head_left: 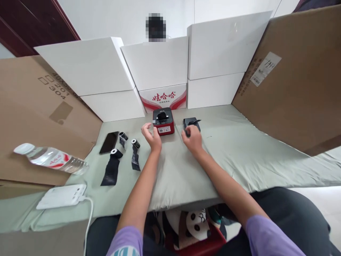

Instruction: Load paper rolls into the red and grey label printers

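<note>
A red and black boxy device (pixel 163 121) with a slot in its top and a white label on its front looks like a small receipt printer. My left hand (pixel 152 138) is by its front left corner, thumb and fingers apart, holding nothing; whether it touches the device is unclear. To the right lies a smaller dark boxy device (pixel 188 122) with a black strip (pixel 196 122) sticking out of its top. My right hand (pixel 193 138) covers its front part, fingers curled together; what they grip, if anything, is hidden.
Left on the cloth-covered table (pixel 183 177) are several partly unrolled black rolls (pixel 111 170), a phone (pixel 109 142), a water bottle (pixel 54 159) and a white power bank (pixel 61 196) with a cable. White boxes (pixel 157 64) and cardboard sheets (pixel 298 78) wall the table. A person's blurred head shows behind.
</note>
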`<action>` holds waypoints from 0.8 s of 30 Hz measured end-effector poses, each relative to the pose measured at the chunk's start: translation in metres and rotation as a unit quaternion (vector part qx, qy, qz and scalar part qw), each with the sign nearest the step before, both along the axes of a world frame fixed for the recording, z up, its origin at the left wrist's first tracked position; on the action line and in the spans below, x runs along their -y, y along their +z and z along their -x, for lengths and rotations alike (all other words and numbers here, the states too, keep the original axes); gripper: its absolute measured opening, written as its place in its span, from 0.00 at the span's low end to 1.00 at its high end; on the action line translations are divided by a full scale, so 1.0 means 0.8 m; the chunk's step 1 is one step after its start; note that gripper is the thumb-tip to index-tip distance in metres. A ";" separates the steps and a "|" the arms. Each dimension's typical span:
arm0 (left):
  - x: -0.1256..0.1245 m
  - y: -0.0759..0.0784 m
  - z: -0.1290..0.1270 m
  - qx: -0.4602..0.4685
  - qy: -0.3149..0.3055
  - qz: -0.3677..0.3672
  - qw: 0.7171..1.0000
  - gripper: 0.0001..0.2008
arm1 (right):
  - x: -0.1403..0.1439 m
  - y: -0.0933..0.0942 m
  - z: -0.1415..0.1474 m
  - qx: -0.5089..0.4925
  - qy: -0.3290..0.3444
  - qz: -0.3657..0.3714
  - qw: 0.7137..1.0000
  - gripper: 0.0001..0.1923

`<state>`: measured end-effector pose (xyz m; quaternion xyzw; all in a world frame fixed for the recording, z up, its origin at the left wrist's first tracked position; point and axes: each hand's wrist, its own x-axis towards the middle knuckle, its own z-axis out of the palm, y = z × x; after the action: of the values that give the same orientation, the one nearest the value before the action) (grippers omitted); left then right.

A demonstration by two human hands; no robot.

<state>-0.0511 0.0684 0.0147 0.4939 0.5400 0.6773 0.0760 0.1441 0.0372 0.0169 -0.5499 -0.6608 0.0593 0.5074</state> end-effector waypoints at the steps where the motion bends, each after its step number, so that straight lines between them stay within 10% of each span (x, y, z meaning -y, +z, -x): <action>1: 0.014 0.002 -0.004 -0.032 -0.004 0.001 0.999 0.13 | 0.006 -0.004 -0.015 0.011 -0.044 0.010 0.999 0.11; 5: 0.050 -0.008 -0.021 -0.071 -0.070 0.035 0.994 0.07 | -0.008 -0.029 -0.046 -0.012 -0.185 0.108 0.977 0.40; 8: 0.056 -0.022 -0.033 -0.070 -0.153 0.112 0.979 0.08 | -0.035 -0.040 -0.047 -0.029 -0.157 0.139 0.977 0.55; 17: 0.055 -0.031 -0.041 -0.140 -0.318 0.171 0.922 0.32 | 0.010 -0.013 -0.021 -0.068 -0.067 0.123 0.988 0.43; 24: 0.050 -0.042 -0.020 -0.049 -0.312 0.180 0.931 0.34 | 0.057 0.002 0.028 -0.075 -0.032 0.160 0.984 0.45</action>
<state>-0.0349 0.0287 -0.0186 0.6478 0.4747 0.4857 0.3452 0.1218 -0.0087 0.0187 -0.6389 -0.5849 0.1888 0.4626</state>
